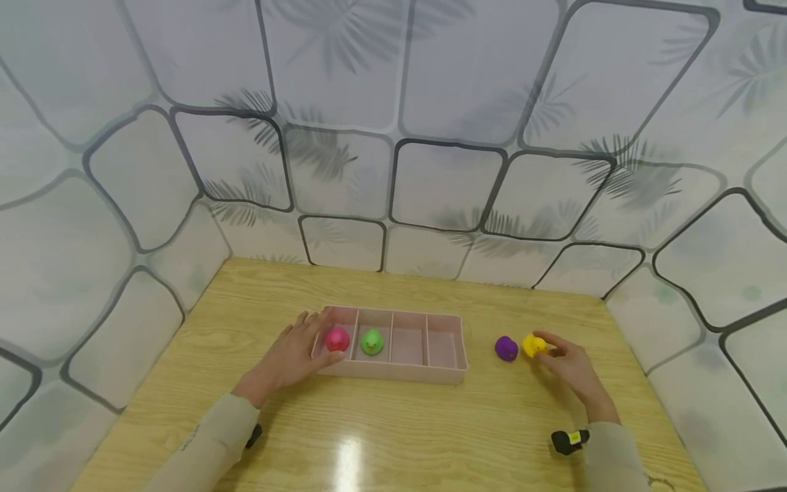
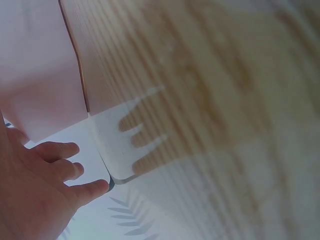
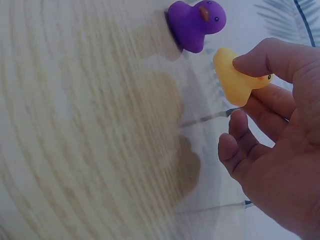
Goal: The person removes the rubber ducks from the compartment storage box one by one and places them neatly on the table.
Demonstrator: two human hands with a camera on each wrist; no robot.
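Head view: right hand [image 1: 568, 369] pinches the yellow duck [image 1: 533, 345] near the right edge of the table [image 1: 393, 437], just beside the purple duck [image 1: 506, 348]. Left hand [image 1: 295, 355] rests with straight fingers on the left end of the tray [image 1: 399, 372], which has 4 compartments; the pink duck [image 1: 337, 339] sits in the 1st from the left and the green duck [image 1: 371, 342] in the 2nd.

Left wrist view: fingers [image 2: 60, 150] are relaxed beside the tray wall [image 2: 35, 75].

Right wrist view: thumb and fingers [image 3: 270, 57] hold the yellow duck [image 3: 235, 80]; the purple duck [image 3: 196, 22] stands apart from it.

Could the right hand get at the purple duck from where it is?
Probably yes. The purple duck stands on the table right beside the right hand with nothing between them, but that hand already pinches the yellow duck, so its fingers are occupied.
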